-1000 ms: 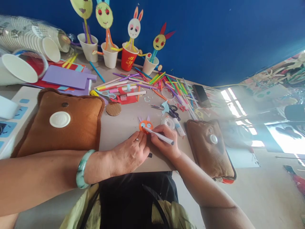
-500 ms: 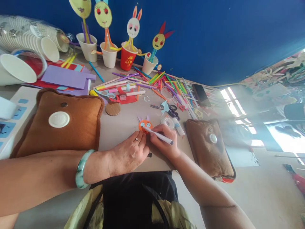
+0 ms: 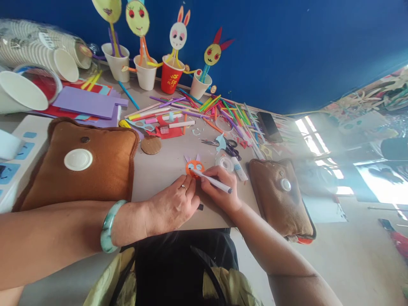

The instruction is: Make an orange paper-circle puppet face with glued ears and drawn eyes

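A small orange paper face [image 3: 194, 162] with purple ears and pale blue eyes lies on the table in front of me. My left hand [image 3: 172, 205] rests at its lower edge, fingertips pressed together on the paper. A ring and a green bangle are on that hand and wrist. In my right hand [image 3: 228, 201] a white marker pen [image 3: 216, 182] is pinched, its tip against the eye on the left. Part of the face's lower edge is hidden by my fingers. Beside my left thumb lies a small black cap [image 3: 200, 207].
Scissors [image 3: 232, 148], a tape roll [image 3: 225, 163] and a glue stick [image 3: 239, 168] lie beyond my right hand. Brown cushions [image 3: 108, 182] flank my arms. Behind are scattered markers and coloured sticks, a phone [image 3: 269, 126], and paper-cup figures [image 3: 172, 78] along the blue wall.
Almost nothing differs. Both hands, the marker and the orange paper face stay in place; the view shifts very slightly.
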`<move>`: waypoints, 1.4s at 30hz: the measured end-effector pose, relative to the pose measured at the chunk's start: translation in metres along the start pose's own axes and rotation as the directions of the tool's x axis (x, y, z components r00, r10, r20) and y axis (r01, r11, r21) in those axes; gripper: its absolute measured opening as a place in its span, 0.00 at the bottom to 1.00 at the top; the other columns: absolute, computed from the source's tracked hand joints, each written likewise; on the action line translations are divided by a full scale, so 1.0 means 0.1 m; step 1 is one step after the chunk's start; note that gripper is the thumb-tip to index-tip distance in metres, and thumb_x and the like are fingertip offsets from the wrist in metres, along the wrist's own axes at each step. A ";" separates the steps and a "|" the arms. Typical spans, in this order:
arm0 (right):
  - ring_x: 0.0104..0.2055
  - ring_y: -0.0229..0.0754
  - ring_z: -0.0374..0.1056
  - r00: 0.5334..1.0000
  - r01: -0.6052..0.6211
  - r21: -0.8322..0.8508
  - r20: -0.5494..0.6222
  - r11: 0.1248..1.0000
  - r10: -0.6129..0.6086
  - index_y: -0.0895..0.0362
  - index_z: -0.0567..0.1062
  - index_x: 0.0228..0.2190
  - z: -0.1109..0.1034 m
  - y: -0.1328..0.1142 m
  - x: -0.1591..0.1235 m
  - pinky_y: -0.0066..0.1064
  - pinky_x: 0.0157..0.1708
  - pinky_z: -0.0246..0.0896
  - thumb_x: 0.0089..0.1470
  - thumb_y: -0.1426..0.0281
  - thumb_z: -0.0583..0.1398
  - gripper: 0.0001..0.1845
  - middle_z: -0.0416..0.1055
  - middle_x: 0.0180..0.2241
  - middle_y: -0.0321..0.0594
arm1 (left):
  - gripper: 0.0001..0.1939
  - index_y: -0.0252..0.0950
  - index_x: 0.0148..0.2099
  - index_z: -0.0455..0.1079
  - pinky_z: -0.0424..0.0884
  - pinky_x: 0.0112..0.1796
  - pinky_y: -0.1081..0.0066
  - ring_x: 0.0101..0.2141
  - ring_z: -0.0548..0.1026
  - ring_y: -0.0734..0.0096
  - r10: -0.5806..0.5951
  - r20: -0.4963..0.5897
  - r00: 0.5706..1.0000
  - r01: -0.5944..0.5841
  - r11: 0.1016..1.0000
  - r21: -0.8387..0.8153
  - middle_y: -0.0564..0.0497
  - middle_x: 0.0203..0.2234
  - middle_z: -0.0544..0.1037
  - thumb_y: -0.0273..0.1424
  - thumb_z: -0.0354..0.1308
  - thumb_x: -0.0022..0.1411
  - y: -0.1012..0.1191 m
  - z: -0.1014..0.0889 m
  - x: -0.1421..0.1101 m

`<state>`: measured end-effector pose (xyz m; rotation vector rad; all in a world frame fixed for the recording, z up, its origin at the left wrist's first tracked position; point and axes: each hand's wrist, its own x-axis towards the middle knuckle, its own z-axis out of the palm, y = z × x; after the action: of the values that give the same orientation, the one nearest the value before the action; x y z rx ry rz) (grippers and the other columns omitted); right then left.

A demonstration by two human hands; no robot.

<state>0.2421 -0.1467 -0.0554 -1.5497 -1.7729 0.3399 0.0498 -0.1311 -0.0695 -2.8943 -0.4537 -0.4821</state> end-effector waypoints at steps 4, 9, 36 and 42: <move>0.22 0.36 0.68 1.000 0.013 0.002 -0.003 1.000 -0.013 0.53 0.72 0.27 0.00 0.00 0.00 0.28 0.23 0.64 0.48 0.72 0.61 0.01 0.74 0.22 0.33 | 0.15 0.28 0.40 0.72 0.67 0.51 0.53 0.49 0.76 0.45 0.013 0.000 1.000 -0.013 0.999 0.034 0.28 0.45 0.79 0.39 0.57 0.66 0.00 0.00 0.00; 0.22 0.36 0.68 1.000 0.010 -0.005 0.001 1.000 -0.010 0.53 0.72 0.27 0.01 0.01 0.00 0.28 0.23 0.64 0.48 0.72 0.61 0.01 0.74 0.21 0.32 | 0.14 0.27 0.40 0.71 0.65 0.52 0.51 0.49 0.76 0.45 0.008 -0.004 1.000 -0.008 1.000 -0.016 0.26 0.45 0.78 0.37 0.57 0.66 0.00 0.00 0.00; 0.21 0.35 0.66 0.997 -0.038 -0.008 -0.070 0.999 0.037 0.54 0.71 0.26 0.01 -0.01 0.01 0.28 0.23 0.62 0.49 0.72 0.61 0.03 0.73 0.22 0.33 | 0.16 0.30 0.37 0.70 0.67 0.50 0.53 0.48 0.77 0.45 0.023 0.002 1.000 -0.023 0.997 0.069 0.26 0.45 0.78 0.40 0.57 0.67 0.00 -0.04 0.01; 0.20 0.35 0.65 0.996 -0.051 -0.019 -0.075 0.999 0.049 0.53 0.70 0.25 0.01 -0.01 0.02 0.28 0.22 0.60 0.49 0.71 0.61 0.03 0.72 0.20 0.31 | 0.16 0.29 0.38 0.71 0.67 0.50 0.53 0.48 0.76 0.45 0.026 0.017 1.000 -0.027 0.998 0.048 0.26 0.45 0.78 0.39 0.56 0.67 -0.01 -0.03 0.01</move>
<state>0.2405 -0.1452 -0.0544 -1.6034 -1.6878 0.2854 0.0499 -0.1307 -0.0657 -2.8562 -0.4230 -0.4373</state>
